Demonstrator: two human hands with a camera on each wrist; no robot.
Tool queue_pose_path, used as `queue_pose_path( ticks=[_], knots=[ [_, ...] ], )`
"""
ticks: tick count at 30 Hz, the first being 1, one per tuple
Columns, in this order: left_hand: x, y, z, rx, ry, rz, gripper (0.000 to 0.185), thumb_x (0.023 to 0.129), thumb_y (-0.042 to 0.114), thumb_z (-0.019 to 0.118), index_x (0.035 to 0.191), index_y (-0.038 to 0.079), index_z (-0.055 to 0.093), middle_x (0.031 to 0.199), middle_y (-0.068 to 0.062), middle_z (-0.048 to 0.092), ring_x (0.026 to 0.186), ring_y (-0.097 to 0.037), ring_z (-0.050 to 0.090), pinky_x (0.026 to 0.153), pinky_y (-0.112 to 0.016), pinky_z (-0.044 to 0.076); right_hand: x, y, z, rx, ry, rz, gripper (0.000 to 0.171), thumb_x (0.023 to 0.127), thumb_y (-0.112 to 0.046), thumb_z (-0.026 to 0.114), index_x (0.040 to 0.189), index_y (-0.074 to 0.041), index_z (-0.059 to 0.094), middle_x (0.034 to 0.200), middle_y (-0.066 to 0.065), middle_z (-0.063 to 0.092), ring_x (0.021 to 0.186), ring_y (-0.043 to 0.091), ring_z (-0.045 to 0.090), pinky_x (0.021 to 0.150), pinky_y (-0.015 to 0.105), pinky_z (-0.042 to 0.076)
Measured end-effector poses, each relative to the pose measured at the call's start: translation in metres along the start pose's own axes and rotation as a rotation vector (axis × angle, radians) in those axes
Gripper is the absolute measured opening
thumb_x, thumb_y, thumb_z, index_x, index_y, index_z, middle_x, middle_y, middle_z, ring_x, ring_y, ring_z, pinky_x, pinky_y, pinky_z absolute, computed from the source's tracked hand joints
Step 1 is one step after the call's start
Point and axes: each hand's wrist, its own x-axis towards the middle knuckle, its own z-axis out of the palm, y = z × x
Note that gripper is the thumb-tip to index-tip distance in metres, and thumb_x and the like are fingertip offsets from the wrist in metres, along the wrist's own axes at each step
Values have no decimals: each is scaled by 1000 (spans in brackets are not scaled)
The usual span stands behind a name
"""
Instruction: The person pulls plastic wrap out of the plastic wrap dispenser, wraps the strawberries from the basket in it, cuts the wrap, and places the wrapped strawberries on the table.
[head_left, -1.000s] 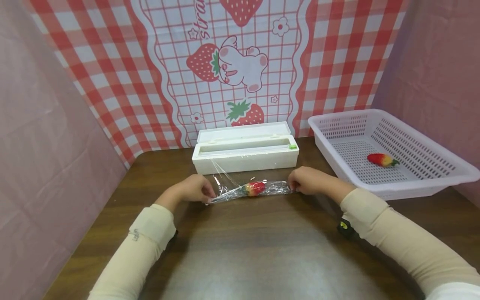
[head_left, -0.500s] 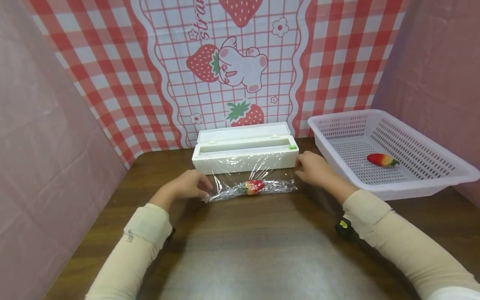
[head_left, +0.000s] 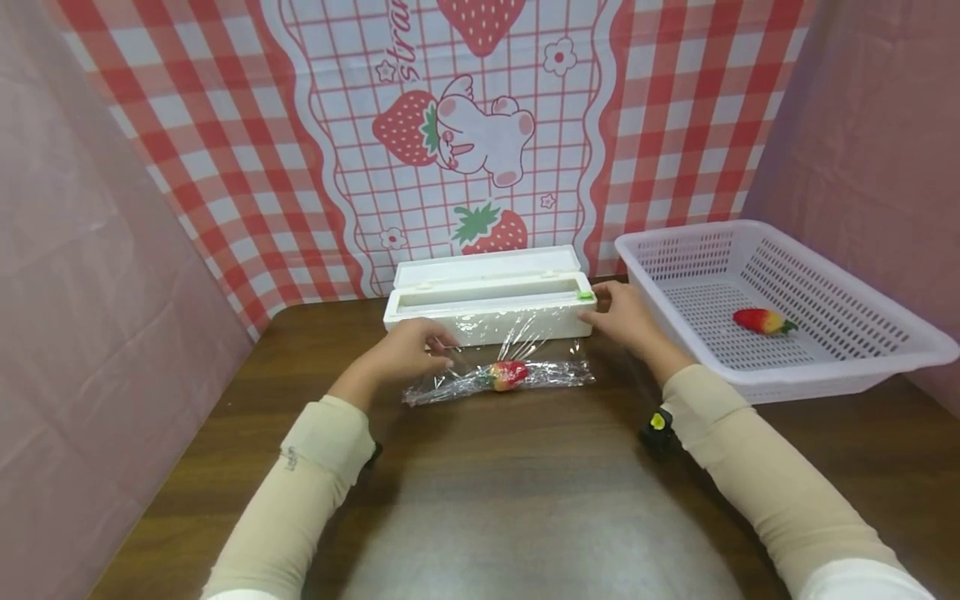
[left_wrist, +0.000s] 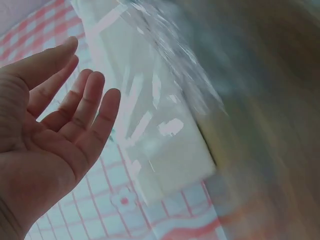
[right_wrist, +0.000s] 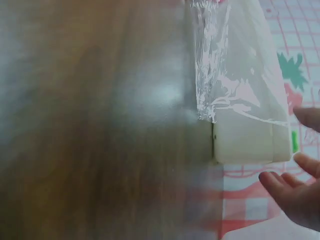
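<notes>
A red and yellow strawberry [head_left: 509,375] lies on the table, wrapped in a twisted strip of clear plastic wrap [head_left: 557,372]. The film stretches from the strip up to a long white plastic wrap dispenser box [head_left: 517,323], whose lid is raised at the back. My left hand [head_left: 405,354] hovers over the left end of the film, fingers loosely bent and holding nothing; the left wrist view shows its palm and spread fingers. My right hand [head_left: 624,315] is at the box's right end, thumb and fingers apart beside the green slider [head_left: 585,295].
On the right stands a white perforated basket [head_left: 720,364] with another strawberry [head_left: 763,320] inside. A red checked cloth [head_left: 225,150] hangs behind the box, and pink fabric [head_left: 97,333] closes off the left side. The brown tabletop [head_left: 480,500] extends in front.
Both hands have let go of the twisted ends of the wrap. The left hand has risen toward the box, and the right has moved up to the box's right end.
</notes>
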Motion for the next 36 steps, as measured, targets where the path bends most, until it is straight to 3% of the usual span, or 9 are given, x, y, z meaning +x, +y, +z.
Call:
queue_pose_path(
  ticks=[4,10,20,26,31,36],
  knots=[
    [22,14,5,7,2,29,30,85,7,74,114,0,68,110,-16,68,96,-23,64,81,-34,54,10,3,3,49,-62,3,68,87,-20,73,137,13,42,136,33,45,118,46,51,98,52,44],
    [57,27,14,30,37,69,34,82,10,77,114,2,69,115,-13,67,101,-24,64,85,-32,53,18,13,7,164,-68,-23,75,84,-14,77,142,11,37,145,31,37,124,47,46,102,51,41],
    [111,51,28,85,45,82,36,84,13,76,119,6,68,118,-11,66,103,-23,64,89,-29,51,23,25,9,297,-82,17,61,84,-12,77,136,4,51,146,23,42,119,43,54,95,47,49],
    [138,72,36,134,32,72,32,85,12,75,116,4,69,113,-10,68,100,-21,65,84,-24,51,26,30,9,308,-75,5,55,86,-13,75,134,3,54,144,21,46,116,43,56,88,34,53],
    [162,89,49,250,55,89,28,85,12,75,112,8,72,107,-5,71,95,-16,66,85,-21,49,27,33,10,335,-56,-14,51,86,-9,74,131,6,56,144,21,46,114,44,58,78,17,51],
    [178,101,65,365,46,112,25,86,11,73,111,10,74,104,-1,73,94,-15,64,87,-22,47,26,36,12,347,-39,14,51,85,-8,75,130,5,57,140,20,51,110,40,60,73,14,51]
  ],
)
